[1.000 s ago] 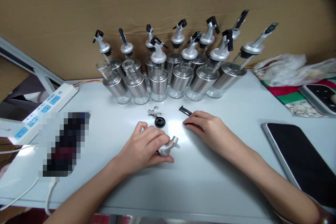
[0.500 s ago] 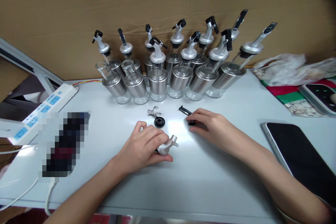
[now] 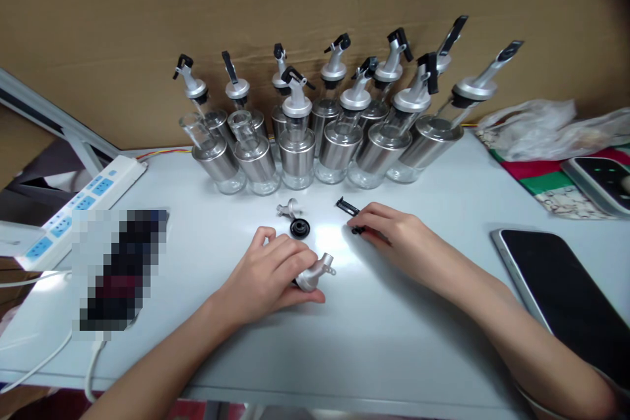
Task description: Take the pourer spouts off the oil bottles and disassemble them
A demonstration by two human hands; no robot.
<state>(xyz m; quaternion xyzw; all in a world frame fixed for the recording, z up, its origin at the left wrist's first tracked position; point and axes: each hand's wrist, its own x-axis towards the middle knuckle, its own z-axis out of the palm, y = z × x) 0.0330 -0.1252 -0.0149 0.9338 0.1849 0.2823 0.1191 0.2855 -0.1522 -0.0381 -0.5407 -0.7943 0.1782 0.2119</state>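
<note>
- Grip on both sides is closed. The left hand point(image 3: 268, 275) wraps a silver pourer cap point(image 3: 315, 273), thumb under and fingers over, with the spout poking out to the right. The right hand point(image 3: 398, 236) pinches its fingertips together on a small black part point(image 3: 358, 230), low against the counter point(image 3: 394, 341).
- The counter's bright middle patch lies between the two hands. Working over it seems wise, since a dropped piece would show up there.
- A row of bottles point(image 3: 339, 144) stands just behind, most with pourers fitted and two at the left open-necked. They look easy to topple, so wrists are better kept low and short of them.
- The cap sits just off the left palm, near the counter's middle. I judge the hold would serve better on the round base alone, leaving the spout end and its small prongs bare and turned toward the right hand.
- A second silver spout point(image 3: 289, 209) and a black ring point(image 3: 300, 228) lie touching just beyond the left fingers. They are best left undisturbed.
- A black lever piece point(image 3: 347, 207) lies just past the right fingertips, close enough to be knocked.
- The pinched black part is mostly hidden, so I cannot tell its shape. A light hold by its edges should let it be turned without slipping.
</note>
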